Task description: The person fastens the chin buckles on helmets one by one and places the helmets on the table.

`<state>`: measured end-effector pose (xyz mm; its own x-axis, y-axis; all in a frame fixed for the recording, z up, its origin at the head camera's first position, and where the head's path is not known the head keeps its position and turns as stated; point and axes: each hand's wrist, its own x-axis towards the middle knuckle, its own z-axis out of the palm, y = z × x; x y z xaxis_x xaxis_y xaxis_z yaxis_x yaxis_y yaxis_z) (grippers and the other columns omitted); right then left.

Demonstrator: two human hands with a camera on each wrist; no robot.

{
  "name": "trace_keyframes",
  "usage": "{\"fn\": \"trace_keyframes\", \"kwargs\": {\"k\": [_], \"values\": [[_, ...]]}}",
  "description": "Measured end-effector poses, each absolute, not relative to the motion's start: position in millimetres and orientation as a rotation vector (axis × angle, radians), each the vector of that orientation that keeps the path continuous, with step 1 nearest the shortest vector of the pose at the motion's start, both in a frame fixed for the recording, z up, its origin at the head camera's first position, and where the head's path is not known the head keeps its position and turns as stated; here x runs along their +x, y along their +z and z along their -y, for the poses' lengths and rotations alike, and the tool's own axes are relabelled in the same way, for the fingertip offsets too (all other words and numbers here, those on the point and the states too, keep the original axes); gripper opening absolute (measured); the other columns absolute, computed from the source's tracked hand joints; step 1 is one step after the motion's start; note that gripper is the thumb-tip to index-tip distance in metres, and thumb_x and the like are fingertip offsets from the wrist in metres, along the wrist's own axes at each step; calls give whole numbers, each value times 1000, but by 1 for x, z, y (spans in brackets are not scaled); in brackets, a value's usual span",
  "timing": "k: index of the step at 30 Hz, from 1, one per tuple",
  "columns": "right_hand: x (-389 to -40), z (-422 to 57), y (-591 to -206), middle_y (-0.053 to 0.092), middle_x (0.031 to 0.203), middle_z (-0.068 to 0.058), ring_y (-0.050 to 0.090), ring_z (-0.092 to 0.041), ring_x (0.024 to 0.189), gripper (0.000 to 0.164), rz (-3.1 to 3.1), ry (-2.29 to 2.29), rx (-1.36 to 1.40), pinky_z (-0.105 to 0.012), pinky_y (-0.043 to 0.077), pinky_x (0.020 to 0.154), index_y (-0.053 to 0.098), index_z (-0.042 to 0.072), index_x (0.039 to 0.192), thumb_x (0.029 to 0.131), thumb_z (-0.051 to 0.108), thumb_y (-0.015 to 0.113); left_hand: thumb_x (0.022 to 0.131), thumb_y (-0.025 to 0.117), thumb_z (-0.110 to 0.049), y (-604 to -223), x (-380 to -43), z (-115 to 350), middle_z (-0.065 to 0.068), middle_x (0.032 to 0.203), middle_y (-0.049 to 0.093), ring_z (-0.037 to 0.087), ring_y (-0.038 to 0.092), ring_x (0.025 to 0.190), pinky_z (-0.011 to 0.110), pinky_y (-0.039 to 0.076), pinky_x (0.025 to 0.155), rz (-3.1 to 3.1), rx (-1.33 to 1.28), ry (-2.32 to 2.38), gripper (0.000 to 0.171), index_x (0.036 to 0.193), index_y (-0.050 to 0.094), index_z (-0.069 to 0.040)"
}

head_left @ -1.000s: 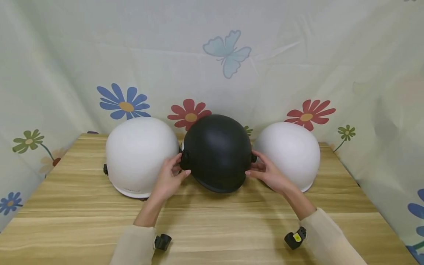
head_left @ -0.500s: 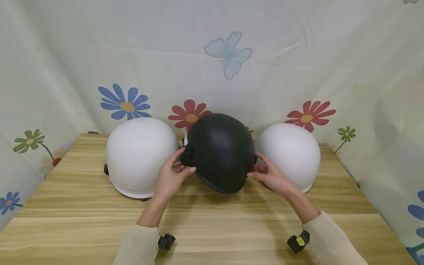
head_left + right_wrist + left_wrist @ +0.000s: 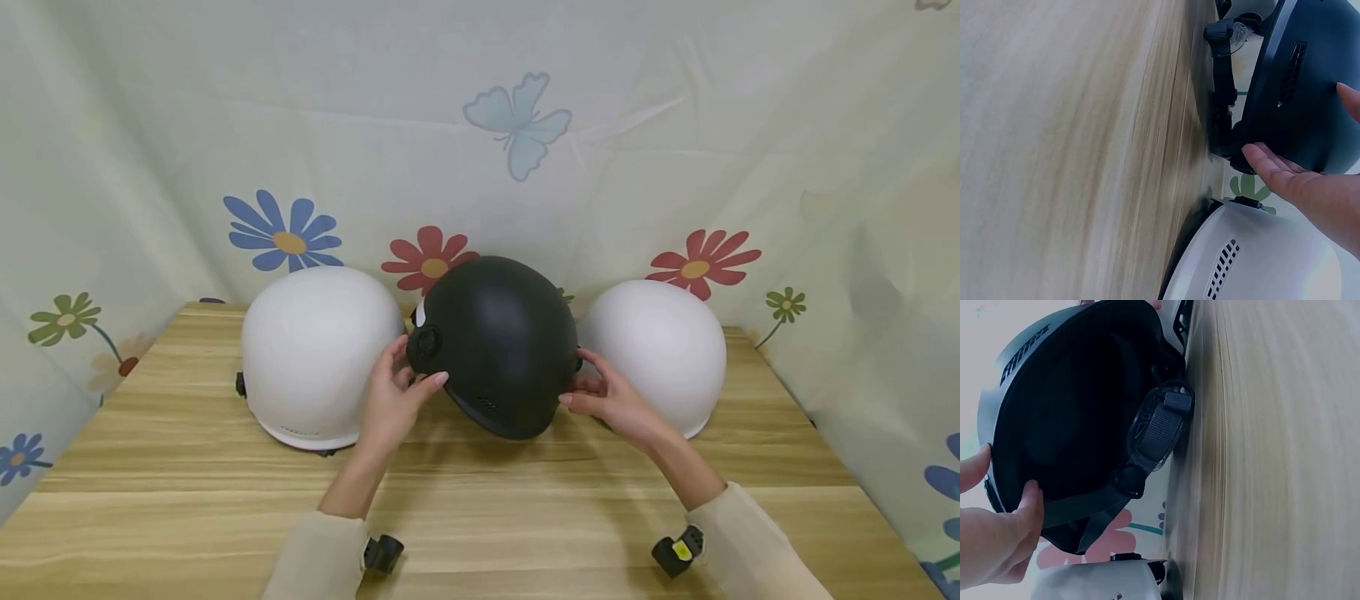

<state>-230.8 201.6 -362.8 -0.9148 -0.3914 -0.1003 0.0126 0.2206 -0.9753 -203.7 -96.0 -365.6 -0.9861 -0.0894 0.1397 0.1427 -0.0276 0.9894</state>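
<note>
- I have the black helmet (image 3: pixel 498 346) between my two hands above the table (image 3: pixel 480 508), in the middle of a row, with the left white helmet (image 3: pixel 318 350) on one side and the right white helmet (image 3: pixel 663 346) on the other.
- Its shell is a smooth, rounded dome with a dull finish and a soft sheen on top.
- It sits tilted, the near edge raised off the table, the rim slanting down toward my right.
- A round black knob (image 3: pixel 426 342) stands on its left side, with a white patch (image 3: pixel 421 314) just above it.
- Small slotted vents (image 3: pixel 487 404) are cut into the shell near the front edge.
- From my left wrist I see the dark hollow (image 3: pixel 1072 412) inside, too dim to make out any lining.
- A black strap (image 3: pixel 1160 428) with a ribbed, webbed part hangs from the inside, close to the table; I cannot tell whether it touches.
- My left grip (image 3: pixel 397 390) pinches the rim, thumb outside, fingertips inside.
- My right grip (image 3: pixel 609 393) holds the opposite side, thumb on the shell, fingers along the lower edge.
</note>
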Motion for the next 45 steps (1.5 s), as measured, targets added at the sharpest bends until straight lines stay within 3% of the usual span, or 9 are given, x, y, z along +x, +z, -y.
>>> {"fn": "trace_keyframes", "kwargs": {"k": [7, 13, 18, 22, 31, 40, 45], "values": [[-229, -201, -363, 40, 132, -29, 50, -29, 112, 85, -2140, -1742, -345, -43, 44, 90, 8, 8, 145, 84, 11, 66, 78, 69, 2, -362, -203, 91, 14, 129, 44, 22, 51, 106, 22, 43, 88, 1951, -47, -2213, 66, 135, 36, -1], [-228, -202, -362, 39, 134, -28, 46, -33, 117, 88, -2140, -1726, -351, -38, 44, 90, 5, 8, 146, 83, 11, 67, 76, 69, 8, -360, -201, 84, 14, 125, 47, 17, 50, 95, 16, 45, 77, 1886, -32, -2227, 65, 132, 38, 1], [-227, -202, -358, 38, 135, -27, 45, -35, 118, 88, -2268, -1647, -394, -40, 42, 92, 6, 6, 145, 83, 14, 68, 73, 69, 12, -359, -200, 78, 18, 122, 48, 15, 53, 92, 18, 48, 74, 1861, -52, -2205, 65, 129, 38, 5], [-228, -201, -351, 35, 137, -25, 45, -36, 118, 87, -2393, -1586, -428, -44, 42, 93, 11, 7, 145, 82, 15, 69, 73, 70, 11, -360, -200, 76, 18, 122, 47, 18, 54, 94, 19, 49, 74, 1887, -88, -2169, 66, 130, 37, 4], [-223, -199, -336, 29, 140, -20, 44, -37, 115, 91, -2509, -1524, -421, -42, 47, 85, 14, 13, 146, 78, 17, 73, 73, 72, 7, -356, -197, 75, 14, 123, 46, 23, 54, 92, 22, 50, 73, 1918, -164, -2151, 67, 131, 39, -2], [-223, -196, -326, 27, 141, -18, 45, -35, 114, 91, -2559, -1483, -482, -49, 41, 91, 15, 15, 146, 77, 19, 74, 73, 70, 10, -342, -198, 74, 15, 117, 49, 26, 56, 81, 22, 51, 69, 1938, -259, -2159, 69, 132, 39, -5], [-222, -198, -325, 26, 141, -18, 45, -35, 114, 91, -2568, -1478, -488, -51, 39, 93, 15, 15, 146, 78, 19, 74, 72, 69, 13, -335, -200, 72, 18, 119, 48, 29, 52, 88, 20, 50, 70, 1987, -375, -2058, 69, 131, 38, -1]]}}
